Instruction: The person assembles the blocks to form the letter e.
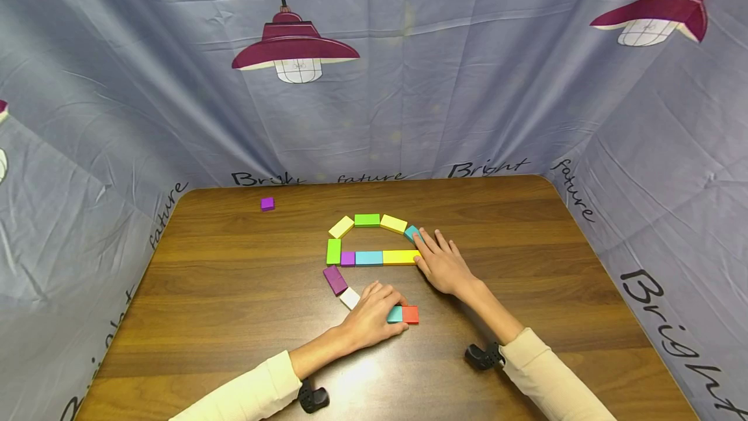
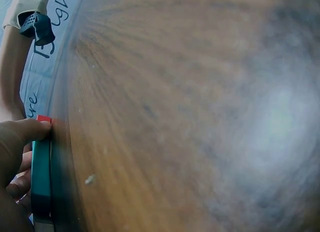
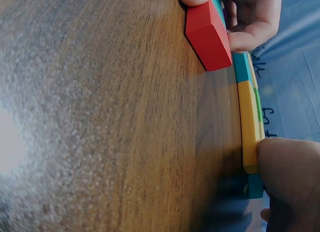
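Coloured blocks were laid flat on the wooden tabletop [image 1: 526, 258] in a rough outline. A teal block [image 1: 395, 314] and a red block [image 1: 411, 314] sat touching at the near end, pinched by the curled fingers of the left hand [image 1: 374, 317] — apparently to keep them aligned. The right hand [image 1: 441, 265] lay open, fingers straight against a long yellow block [image 1: 400, 256] and another teal block [image 1: 412, 233] — seemingly to steady them.

Left hand [image 1: 374, 317] curled; right hand [image 1: 442, 264] flat.

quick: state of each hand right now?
Left hand: fingers curled, pinching the teal block next to the red block.
Right hand: open, straight fingers resting on another teal block.
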Tool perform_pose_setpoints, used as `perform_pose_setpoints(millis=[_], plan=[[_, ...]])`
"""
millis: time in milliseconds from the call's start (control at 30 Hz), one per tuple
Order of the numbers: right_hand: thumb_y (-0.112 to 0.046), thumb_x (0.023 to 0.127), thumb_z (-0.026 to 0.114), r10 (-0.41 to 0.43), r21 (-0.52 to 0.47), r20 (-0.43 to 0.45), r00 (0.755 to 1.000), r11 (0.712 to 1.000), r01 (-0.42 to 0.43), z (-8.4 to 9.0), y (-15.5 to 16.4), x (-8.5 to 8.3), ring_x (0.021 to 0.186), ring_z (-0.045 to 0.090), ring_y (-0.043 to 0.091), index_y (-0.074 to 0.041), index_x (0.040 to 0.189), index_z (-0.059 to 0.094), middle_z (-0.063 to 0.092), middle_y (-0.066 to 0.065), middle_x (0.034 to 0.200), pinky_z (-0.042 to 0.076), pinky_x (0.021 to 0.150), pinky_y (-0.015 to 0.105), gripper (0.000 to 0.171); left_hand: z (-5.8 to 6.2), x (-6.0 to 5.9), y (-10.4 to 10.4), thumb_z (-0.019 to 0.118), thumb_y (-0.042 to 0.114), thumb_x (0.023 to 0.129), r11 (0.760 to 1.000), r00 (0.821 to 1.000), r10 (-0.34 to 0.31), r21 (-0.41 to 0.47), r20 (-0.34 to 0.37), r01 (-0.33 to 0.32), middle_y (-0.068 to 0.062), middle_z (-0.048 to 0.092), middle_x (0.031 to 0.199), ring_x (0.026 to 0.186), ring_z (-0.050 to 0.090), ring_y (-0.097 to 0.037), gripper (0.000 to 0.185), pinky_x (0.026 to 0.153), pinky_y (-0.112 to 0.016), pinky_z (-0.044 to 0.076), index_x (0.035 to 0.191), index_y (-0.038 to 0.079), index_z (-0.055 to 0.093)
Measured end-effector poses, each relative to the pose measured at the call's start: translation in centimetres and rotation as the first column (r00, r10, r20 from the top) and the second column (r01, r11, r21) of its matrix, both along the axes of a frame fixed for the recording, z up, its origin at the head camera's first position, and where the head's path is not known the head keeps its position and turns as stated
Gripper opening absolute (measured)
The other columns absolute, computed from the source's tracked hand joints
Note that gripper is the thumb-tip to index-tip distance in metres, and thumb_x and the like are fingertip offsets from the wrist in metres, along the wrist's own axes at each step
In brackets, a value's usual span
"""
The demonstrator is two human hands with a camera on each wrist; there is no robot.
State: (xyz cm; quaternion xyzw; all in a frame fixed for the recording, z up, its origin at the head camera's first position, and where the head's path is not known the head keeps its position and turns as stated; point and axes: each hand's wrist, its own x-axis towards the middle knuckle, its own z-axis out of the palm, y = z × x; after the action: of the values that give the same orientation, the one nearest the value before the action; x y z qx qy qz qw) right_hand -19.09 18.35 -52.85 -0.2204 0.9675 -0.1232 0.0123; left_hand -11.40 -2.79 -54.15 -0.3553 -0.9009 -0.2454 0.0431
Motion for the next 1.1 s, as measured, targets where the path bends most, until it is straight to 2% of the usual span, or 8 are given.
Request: perform_pose_setpoints(millis=[400,633,733,867,900,1000,1100], plan=[[-0.034,0.099,0.038,0.001,-0.009,0.0,1.0,1.0,-0.001,0.0,0.0,0.0,0.133,0.017,0.04,-0.012,0.146,0.022,0.021,0.011,0.149,0.019,0.1,0.062,0.055,0.0,0.0,0.0,0.074,0.039,0.072,1.0,1.0,0.008,0.002,-0.008,-0.008,0.006,0.057,0.097,0.094,0.05,-0.014,0.035,0.103,-0.044,0.028,0.098,0.019,0.062],[-0.033,0.098,0.039,0.008,0.007,-0.005,1.0,1.0,-0.008,-0.1,-0.1,-0.1,0.133,0.016,0.042,-0.009,0.146,0.022,0.021,0.014,0.149,0.018,0.099,0.063,0.056,0.8,-0.4,-0.3,0.072,0.044,0.073,0.999,0.999,0.038,0.023,0.01,-0.038,0.006,0.058,0.095,0.096,0.052,-0.013,0.039,0.103,-0.046,0.026,0.099,0.017,0.062],[-0.034,0.099,0.038,0.009,0.005,0.001,1.0,1.0,-0.009,-0.1,-0.1,0.0,0.133,0.016,0.042,-0.01,0.146,0.021,0.02,0.013,0.149,0.017,0.099,0.063,0.056,1.5,-1.4,-1.2,0.069,0.043,0.076,0.995,0.997,0.073,0.063,0.036,-0.075,0.005,0.058,0.097,0.095,0.052,-0.011,0.039,0.1,-0.04,0.033,0.103,0.015,0.061],[-0.034,0.099,0.037,0.009,-0.001,0.012,1.0,1.0,-0.009,0.1,0.0,0.0,0.133,0.015,0.04,-0.011,0.146,0.022,0.02,0.012,0.149,0.018,0.1,0.062,0.055,2.4,-3.5,-3.4,0.07,0.035,0.079,0.976,0.987,0.141,0.158,0.079,-0.152,0.002,0.059,0.101,0.094,0.051,-0.013,0.038,0.086,-0.033,0.042,0.107,0.011,0.061],[-0.034,0.099,0.036,0.01,-0.002,0.015,1.0,1.0,-0.01,0.1,0.0,0.0,0.133,0.015,0.04,-0.011,0.146,0.022,0.02,0.012,0.149,0.018,0.1,0.061,0.055,2.6,-4.2,-4.1,0.07,0.033,0.08,0.967,0.983,0.157,0.189,0.096,-0.173,0.0,0.06,0.101,0.094,0.052,-0.014,0.038,0.082,-0.032,0.043,0.108,0.009,0.061],[-0.033,0.099,0.037,0.017,-0.001,0.014,1.0,1.0,-0.017,0.1,0.0,0.0,0.133,0.015,0.041,-0.01,0.146,0.021,0.019,0.013,0.149,0.018,0.1,0.062,0.055,3.1,-6.1,-6.6,0.071,0.025,0.08,0.931,0.968,0.21,0.272,0.14,-0.242,-0.006,0.061,0.102,0.095,0.054,-0.02,0.037,0.082,-0.036,0.043,0.109,0.006,0.061],[-0.033,0.099,0.038,0.019,-0.004,0.009,1.0,1.0,-0.019,0.2,0.0,0.0,0.133,0.016,0.041,-0.01,0.146,0.022,0.02,0.013,0.149,0.018,0.1,0.063,0.055,3.2,-8.4,-9.6,0.071,0.021,0.081,0.895,0.944,0.279,0.309,0.174,-0.322,-0.01,0.061,0.105,0.097,0.054,-0.025,0.038,0.084,-0.041,0.043,0.113,0.004,0.06]])
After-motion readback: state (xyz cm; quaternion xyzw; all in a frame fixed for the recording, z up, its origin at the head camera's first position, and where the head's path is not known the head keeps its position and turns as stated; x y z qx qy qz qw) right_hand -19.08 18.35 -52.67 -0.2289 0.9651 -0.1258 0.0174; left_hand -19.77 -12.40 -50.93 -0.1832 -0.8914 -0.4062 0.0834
